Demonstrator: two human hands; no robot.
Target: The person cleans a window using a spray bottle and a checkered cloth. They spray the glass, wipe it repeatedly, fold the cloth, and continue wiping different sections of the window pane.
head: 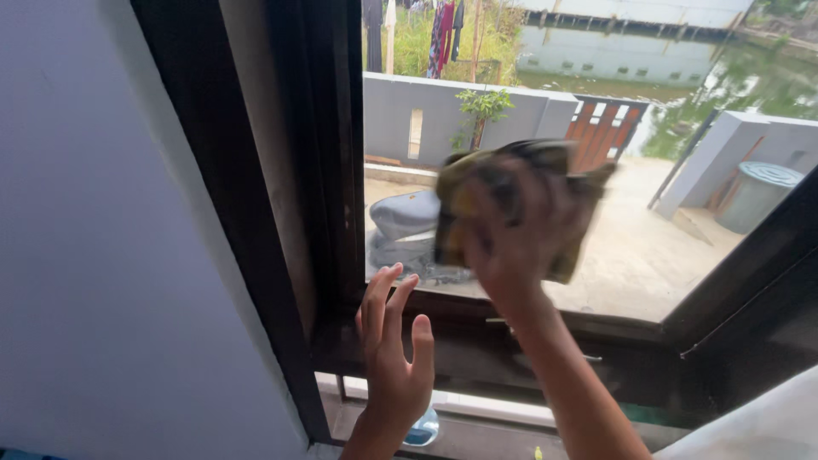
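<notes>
My right hand (511,234) presses a dirty yellow-green cloth (545,162) flat against the window glass (630,247), near the lower left of the pane; the hand and cloth are blurred. My left hand (394,358) rests with fingers spread on the dark bottom rail of the window frame (460,336), just below and left of the cloth. It holds nothing.
A dark wooden frame upright (328,153) stands to the left, beside a pale wall (85,255). Through the glass I see a scooter seat (405,217), a grey yard wall, a gate, a round grey bin (758,192) and water beyond.
</notes>
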